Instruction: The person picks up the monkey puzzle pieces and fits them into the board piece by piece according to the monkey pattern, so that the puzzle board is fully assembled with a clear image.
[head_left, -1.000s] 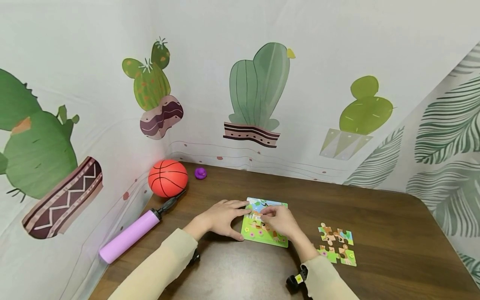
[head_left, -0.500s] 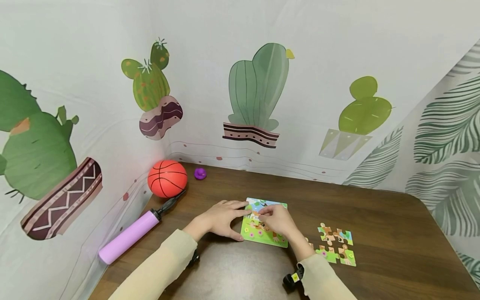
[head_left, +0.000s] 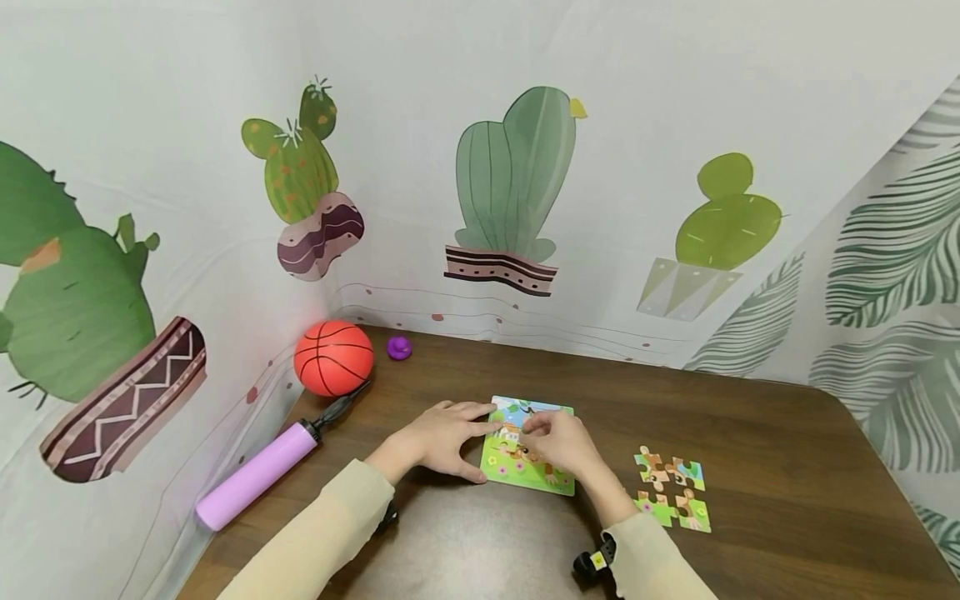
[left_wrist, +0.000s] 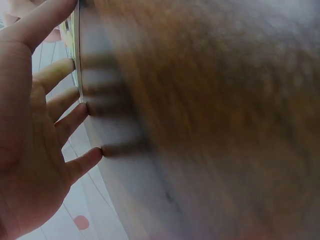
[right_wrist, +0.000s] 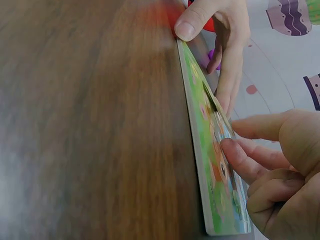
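Observation:
In the head view my left hand [head_left: 442,440] rests at the left side of a jigsaw puzzle board [head_left: 517,475]. Its thumb and fingers are spread nearly straight and touch the board's edge, as the left wrist view also shows. Over the middle of the board, my right hand [head_left: 561,439] has thumb and index fingertips brought together on the picture, pinching at a puzzle piece that they mostly hide. The right wrist view shows these fingertips [right_wrist: 232,147] against the board's face, close to a dark gap in the picture. Several loose puzzle pieces [head_left: 692,510] lie to the right.
A red basketball [head_left: 333,358] and a small purple object [head_left: 399,348] sit at the back left of the brown table [head_left: 787,467]. A lilac hand pump [head_left: 258,475] lies along the left edge. A cactus-printed cloth [head_left: 405,200] hangs behind.
My right hand shifts slightly left, then back right, over the board. The left hand stays at the board's left edge. The loose pieces have not moved.

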